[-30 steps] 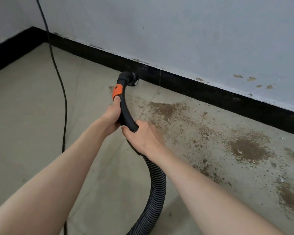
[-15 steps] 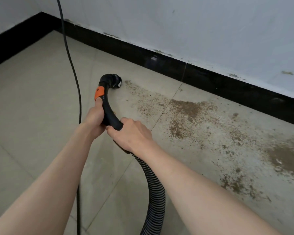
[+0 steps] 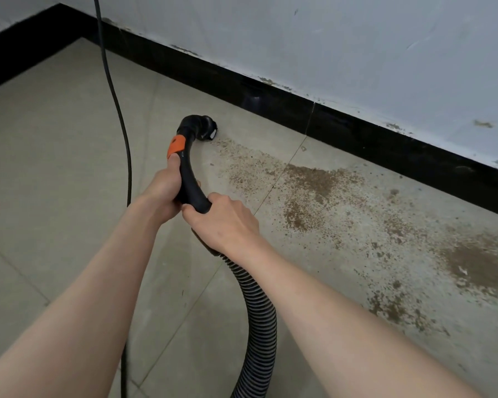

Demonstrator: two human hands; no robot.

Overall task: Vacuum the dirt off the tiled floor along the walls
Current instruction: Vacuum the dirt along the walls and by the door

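A black curved vacuum handle [image 3: 188, 168] with an orange band ends in a small nozzle [image 3: 204, 128] that sits on the beige tiled floor [image 3: 55, 156]. My left hand [image 3: 163, 191] grips the handle just below the orange band. My right hand [image 3: 224, 222] grips its lower end, where the ribbed black hose [image 3: 256, 308] begins. Brown dirt [image 3: 311, 179] spreads across the tiles to the right of the nozzle, with a denser patch [image 3: 477, 262] at the far right.
A black skirting board [image 3: 285, 107] runs under the white wall [image 3: 328, 47] from upper left to right. A room corner lies at top left. A black power cord [image 3: 118, 116] hangs down left of my arms.
The nozzle has slid back from the skirting board and now sits at the left edge of the dirt. My view has shifted; both hands keep their grip.
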